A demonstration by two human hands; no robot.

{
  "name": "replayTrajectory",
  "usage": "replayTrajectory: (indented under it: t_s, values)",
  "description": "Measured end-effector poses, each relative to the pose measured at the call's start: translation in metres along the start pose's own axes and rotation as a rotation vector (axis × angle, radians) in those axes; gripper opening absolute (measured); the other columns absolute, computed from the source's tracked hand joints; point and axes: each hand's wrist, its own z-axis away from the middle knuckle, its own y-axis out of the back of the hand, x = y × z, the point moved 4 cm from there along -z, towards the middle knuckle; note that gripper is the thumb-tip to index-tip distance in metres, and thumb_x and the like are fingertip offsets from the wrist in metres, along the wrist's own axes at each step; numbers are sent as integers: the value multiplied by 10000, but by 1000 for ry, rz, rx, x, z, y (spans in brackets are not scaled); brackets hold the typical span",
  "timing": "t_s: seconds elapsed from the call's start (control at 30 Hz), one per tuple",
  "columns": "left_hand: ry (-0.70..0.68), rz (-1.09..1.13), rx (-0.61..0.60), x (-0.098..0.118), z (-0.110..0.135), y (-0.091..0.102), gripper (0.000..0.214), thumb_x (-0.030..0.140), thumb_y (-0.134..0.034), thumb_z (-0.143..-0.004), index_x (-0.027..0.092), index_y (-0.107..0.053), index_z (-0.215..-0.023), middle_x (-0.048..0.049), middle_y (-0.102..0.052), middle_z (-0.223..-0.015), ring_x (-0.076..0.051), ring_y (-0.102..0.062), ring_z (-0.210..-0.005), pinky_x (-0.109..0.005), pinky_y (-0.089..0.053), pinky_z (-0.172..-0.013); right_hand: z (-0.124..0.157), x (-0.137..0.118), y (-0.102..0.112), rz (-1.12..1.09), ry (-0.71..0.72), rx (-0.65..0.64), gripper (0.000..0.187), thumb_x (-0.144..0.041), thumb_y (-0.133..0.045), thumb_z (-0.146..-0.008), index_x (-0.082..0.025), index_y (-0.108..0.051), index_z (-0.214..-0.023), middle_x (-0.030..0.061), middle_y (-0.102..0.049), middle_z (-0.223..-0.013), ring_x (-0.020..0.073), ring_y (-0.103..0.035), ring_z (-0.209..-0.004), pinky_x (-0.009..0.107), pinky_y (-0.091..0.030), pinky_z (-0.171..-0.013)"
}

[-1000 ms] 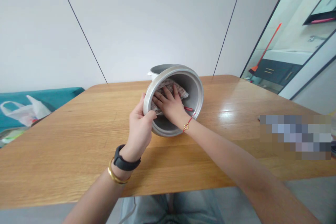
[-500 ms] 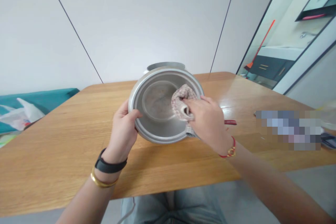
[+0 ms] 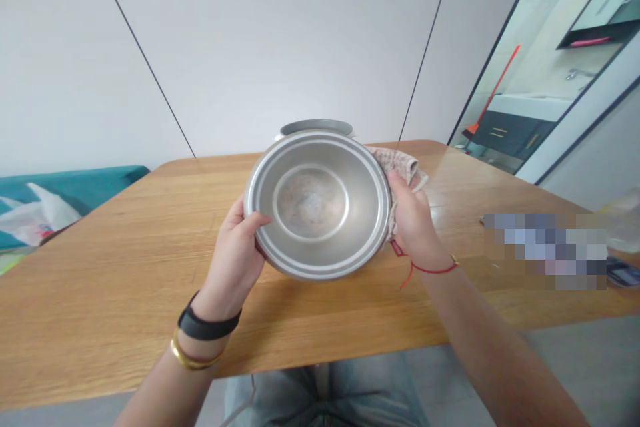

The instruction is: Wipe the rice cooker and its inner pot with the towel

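Observation:
A round silver metal pot (image 3: 363,213), stained at the bottom, is tilted so that its inside faces me above the wooden table. My left hand (image 3: 237,247) grips its left rim, thumb over the inner edge and fingers behind. On the right side, my right hand (image 3: 413,213) holds a brownish checked cloth (image 3: 397,163) against the outside of the pot; most of its fingers are hidden behind the cloth and pot. Behind the pot, a grey oval top of another object (image 3: 317,127) shows, its lower part hidden.
The wooden table (image 3: 150,247) reaches back to a white panelled wall. A dark device (image 3: 624,272) and a blurred-out patch lie at the right. At the left is a white plastic bag (image 3: 43,213) on teal seating. An orange broom (image 3: 493,97) stands in the room beyond.
My right hand has moved the cloth from inside the pot to the outside of its right wall. The pot's opening now faces me more directly. My left hand keeps its hold.

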Motion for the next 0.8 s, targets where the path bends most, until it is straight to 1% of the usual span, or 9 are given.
replayTrajectory:
  t_s: [0.1,0.17,0.23,0.33,0.4,0.5,0.57,0.67,0.8]
  values:
    - [-311,-242,-55,7,3,6,688,343,-767,-763,301,-516,-1402,-77,-564,-1403,-305,-548,-1288,-468,-469,-1071,-3,-8,-9,51,26,45,433,-222,-788,-663,-183,-717,-1088,75,-755,-1097,268,-700,-1087,426,-571,-947]
    - [-668,-464,-170,20,13,7,979,550,-837,-698,361,-351,-1527,-81,-294,-1633,-390,-259,-1512,-597,-248,-1212,-12,-14,-12,-23,-32,0,484,-147,-802,-611,-182,-720,-1086,70,-765,-1078,271,-725,-1028,431,-593,-913]
    - [-1023,-734,-292,30,26,8,1121,729,-838,-570,371,-373,-1526,-70,-145,-1691,-438,-19,-1552,-655,-5,-1229,-20,-20,-14,-95,-125,-37,489,-84,-803,-574,-184,-728,-1046,54,-779,-1022,267,-745,-961,423,-615,-877]
    - [-1475,-1140,-511,34,44,9,784,740,-749,-695,357,-589,-1361,-68,-441,-1568,-404,-197,-1531,-582,284,-1154,-27,-28,-15,-129,-304,-54,443,-20,-794,-558,-181,-733,-967,44,-790,-918,254,-759,-857,401,-641,-812]
    - [-1651,-1283,-647,31,47,10,317,433,-724,-883,326,-682,-1179,-17,-703,-1232,-287,-547,-1314,-566,270,-1168,-29,-30,-17,-133,-413,-66,428,-4,-782,-571,-172,-727,-961,55,-790,-896,248,-758,-808,392,-649,-778]
    - [-1621,-1318,-717,30,39,7,193,72,-622,-887,258,-677,-890,59,-702,-773,-132,-661,-775,-515,-222,-1234,-33,-32,-21,-126,-442,-53,374,-31,-775,-606,-152,-714,-955,68,-783,-862,242,-755,-792,379,-650,-765]
    - [-1469,-1275,-699,32,31,2,181,90,-606,-870,248,-645,-791,44,-652,-675,-122,-587,-631,-365,-496,-984,-36,-35,-23,-150,-328,1,277,-124,-762,-676,-157,-702,-945,57,-775,-853,236,-752,-827,378,-646,-787]
    - [-1113,-1084,-483,40,19,-6,105,210,-648,-854,240,-656,-754,13,-598,-609,-135,-518,-545,-264,-453,-613,-29,-42,-34,-171,-101,-39,249,-287,-694,-790,-186,-695,-1017,40,-769,-953,243,-734,-982,413,-620,-884]
    - [-764,-736,-104,49,8,-10,225,373,-722,-827,202,-640,-705,19,-531,-568,-133,-451,-529,-256,-341,-523,13,-59,-55,94,229,-152,297,-366,-592,-894,-227,-701,-1133,63,-724,-1180,274,-617,-1253,492,-476,-1104]
